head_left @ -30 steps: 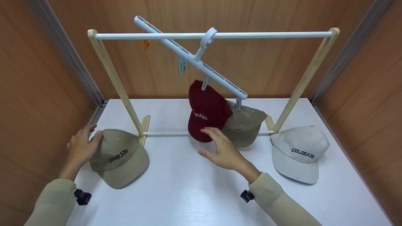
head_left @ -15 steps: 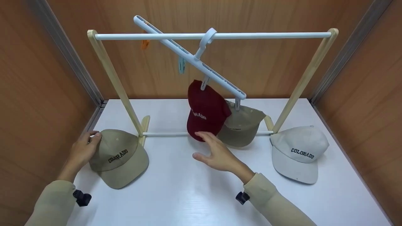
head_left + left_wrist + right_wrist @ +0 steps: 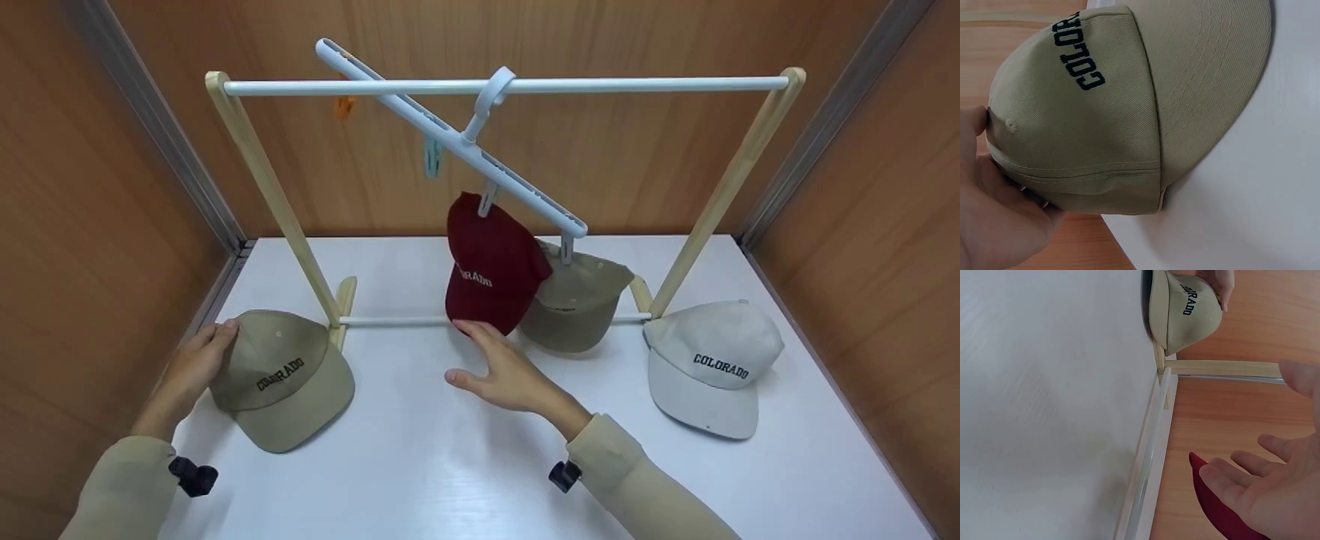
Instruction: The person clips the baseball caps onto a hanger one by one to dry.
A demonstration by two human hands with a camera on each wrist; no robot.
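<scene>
A tan COLORADO baseball cap lies on the white table at the left, brim toward the front. My left hand grips its back edge; in the left wrist view the thumb touches the crown while the fingers go in behind the rear edge. Fingers loosely spread and holding nothing, my right hand is in front of the brim of a dark red cap; whether it touches the brim I cannot tell. That cap hangs by a grey clip from a white clip hanger. Another tan cap hangs behind it.
The hanger hooks over the top bar of a wooden-ended rack and slants down to the right. A blue clip and an orange clip hang on its left half. A light grey cap lies at the right. Wooden walls enclose the table.
My left hand has closed onto the back of the left tan cap. The right hand has shifted left and slightly down, staying open. The hung caps have hardly moved.
</scene>
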